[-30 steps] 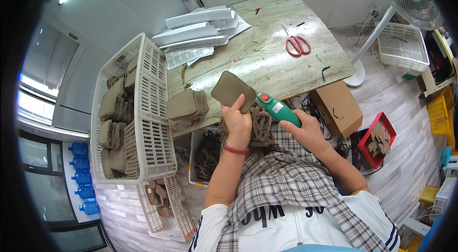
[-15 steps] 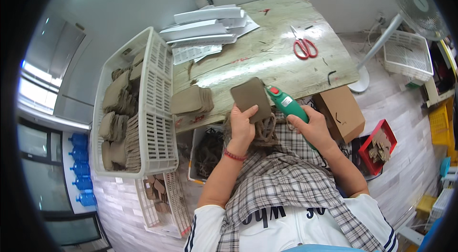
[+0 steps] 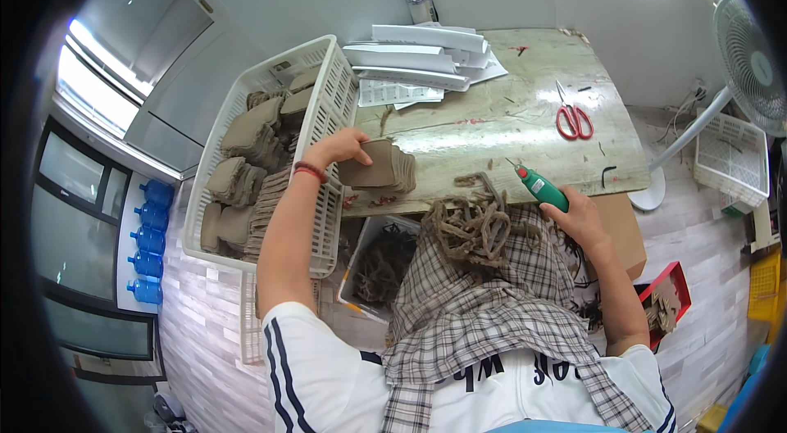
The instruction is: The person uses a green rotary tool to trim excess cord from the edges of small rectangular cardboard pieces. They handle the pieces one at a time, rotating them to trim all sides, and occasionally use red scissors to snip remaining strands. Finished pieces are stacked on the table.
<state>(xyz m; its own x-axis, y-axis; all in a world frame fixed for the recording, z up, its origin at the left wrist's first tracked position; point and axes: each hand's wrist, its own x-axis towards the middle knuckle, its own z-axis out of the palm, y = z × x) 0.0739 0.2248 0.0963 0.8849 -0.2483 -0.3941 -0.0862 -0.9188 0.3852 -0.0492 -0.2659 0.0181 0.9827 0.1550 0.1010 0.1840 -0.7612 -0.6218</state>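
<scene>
Left hand [image 3: 343, 148], nearer: thumb on brown pads [image 3: 379, 172]; whether its grip pinches one, not discernible. Pads: fanned stack on counter [image 3: 484, 142], just right of that grip, long axis rightward. Right hand [image 3: 580, 217]: grip closed round green tool [image 3: 543, 190], well apart.

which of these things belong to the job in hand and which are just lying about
Seemingly in use: green handheld tool, stacked brown pads, tangled brown strips

Seemingly just lying about: red-handled scissors, white papers, metal flask, pedestal fan

White shirt [image 3: 484, 403] (dark stripes down the sleeves [image 3: 332, 351]), plaid apron [image 3: 475, 326], red bracelet [image 3: 311, 172]
</scene>
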